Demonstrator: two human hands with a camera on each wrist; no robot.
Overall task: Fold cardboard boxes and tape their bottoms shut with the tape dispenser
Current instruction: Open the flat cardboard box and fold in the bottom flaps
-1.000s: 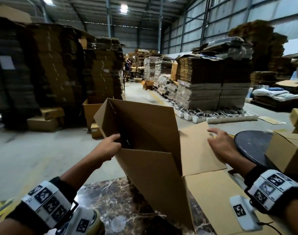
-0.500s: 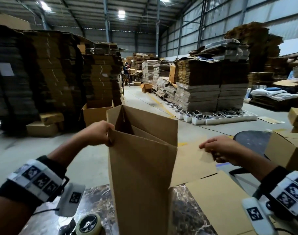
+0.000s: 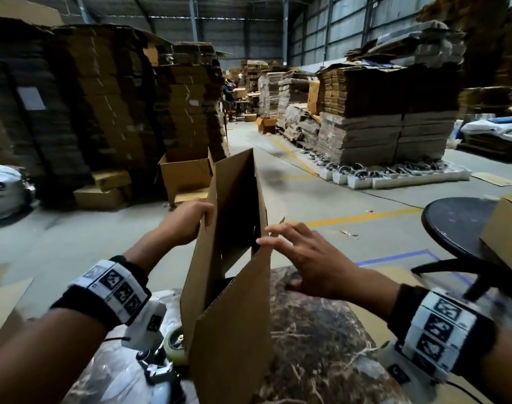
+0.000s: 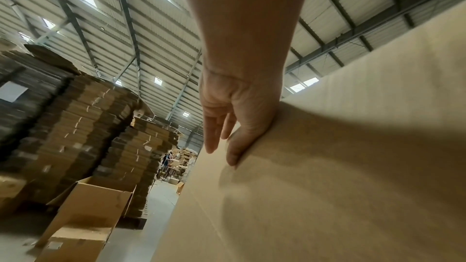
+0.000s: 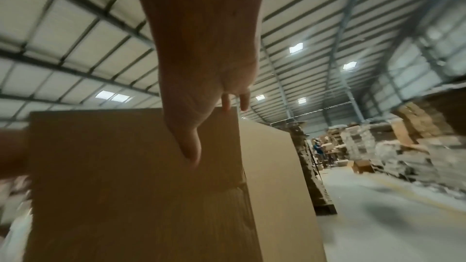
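**Left hand grips the box edge, right hand flat on its upper corner**

Gripping the left upper edge of the cardboard box (image 3: 231, 301), the left hand (image 3: 185, 225) has its fingers wrapped over the rim and its thumb (image 4: 242, 142) laid along the outer panel. The box stands upright and half unfolded on the dark marble table (image 3: 321, 330), its top open, the panels forming a narrow tube. Below the left wrist, at the box's left foot, the tape dispenser (image 3: 167, 360) lies on the table with its roll of clear tape just beside the cardboard.

To the right, the right hand (image 3: 310, 258) is spread with straight fingers (image 3: 278, 243), their tips touching the box's near right corner; the thumb (image 5: 189, 146) rests on the panel face, and nothing is clasped.

Farther right, a round dark stool (image 3: 458, 225) stands beside the table with a folded box (image 3: 505, 231) on it. Behind, an opened carton (image 3: 185, 176) sits on the concrete floor in front of tall stacks of flattened cardboard (image 3: 103, 112), and more stacks (image 3: 388, 118) line the aisle's right side.
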